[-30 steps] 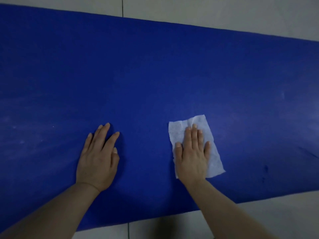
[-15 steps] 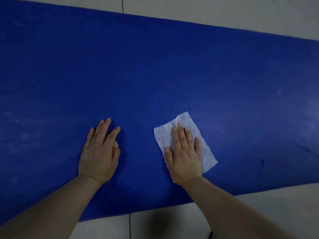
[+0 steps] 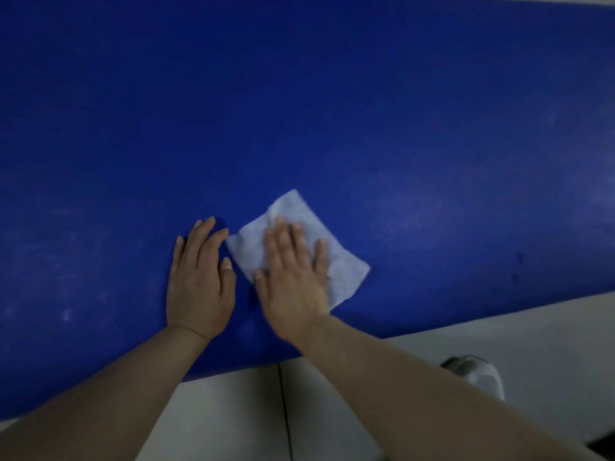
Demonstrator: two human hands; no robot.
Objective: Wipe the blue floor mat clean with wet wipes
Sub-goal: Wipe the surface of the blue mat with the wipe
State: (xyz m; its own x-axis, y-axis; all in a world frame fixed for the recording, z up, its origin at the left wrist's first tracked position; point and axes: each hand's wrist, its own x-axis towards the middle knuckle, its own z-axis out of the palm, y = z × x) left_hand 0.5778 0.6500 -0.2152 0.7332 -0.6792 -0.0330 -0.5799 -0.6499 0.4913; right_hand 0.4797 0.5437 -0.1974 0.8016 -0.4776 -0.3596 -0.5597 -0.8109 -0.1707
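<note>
The right hand [image 3: 293,281] lies flat with straight fingers, pressing the wipe [image 3: 336,257] onto the blue mat [image 3: 332,111]. It has slid the wipe toward 9 o'clock, so the wipe's corner now almost touches the left hand [image 3: 199,281]. That hand rests flat and holds nothing. This strip looks wiped. Pale marks remain at 8 o'clock and 3 o'clock.

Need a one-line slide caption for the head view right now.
Right hand presses a wet wipe flat on the blue floor mat; left hand rests on the mat beside it.
</note>
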